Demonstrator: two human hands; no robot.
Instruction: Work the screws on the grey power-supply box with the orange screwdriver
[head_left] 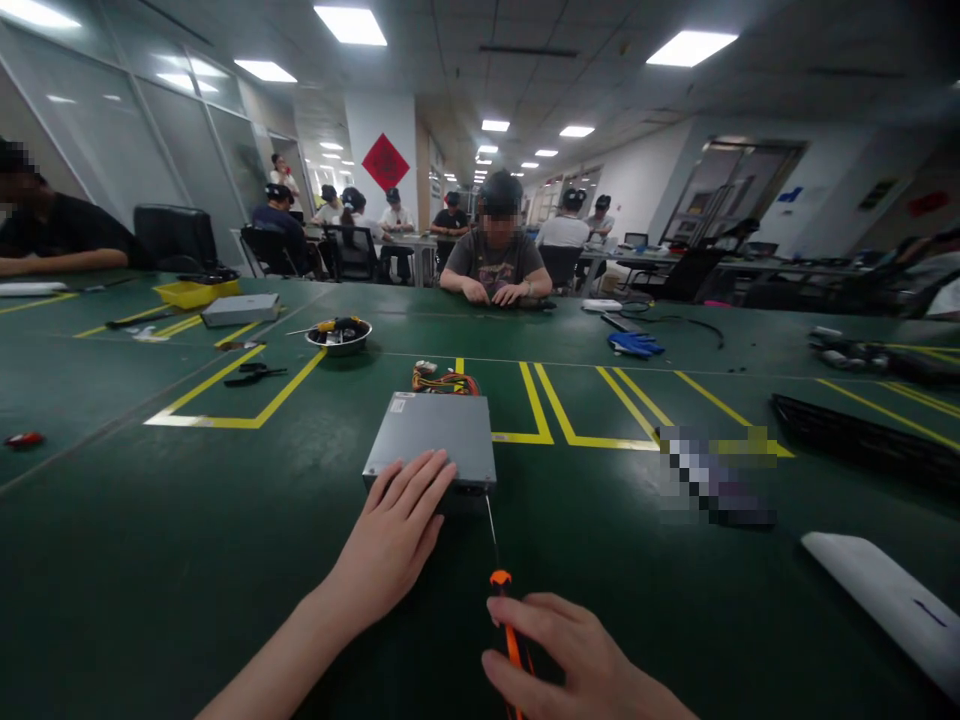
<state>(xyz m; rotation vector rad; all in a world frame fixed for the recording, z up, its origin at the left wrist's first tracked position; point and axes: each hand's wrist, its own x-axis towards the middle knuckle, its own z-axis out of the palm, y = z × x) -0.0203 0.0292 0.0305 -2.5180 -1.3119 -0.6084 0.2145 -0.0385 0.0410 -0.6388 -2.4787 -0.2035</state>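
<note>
Holding a screwdriver with an orange and black handle, the right hand is the thing closest to the near edge of the green worktop. Its thumb and fingers are closed around the handle. The thin metal rod points away, up to the near right corner of a grey metal box. I cannot tell if the tip touches it. The left hand lies flat on top of the box, by the box's near edge, with its fingers out straight.

The box is about halfway between the left and right edges of the worktop. Toward the near right corner lies a long white thing, and past it a long black part.

Colored wires come out behind the box. Farther off, to the left, is a round metal bowl with tools in it. Blue gloves lie to the right. At the far edge sits a person with both hands on the worktop.
</note>
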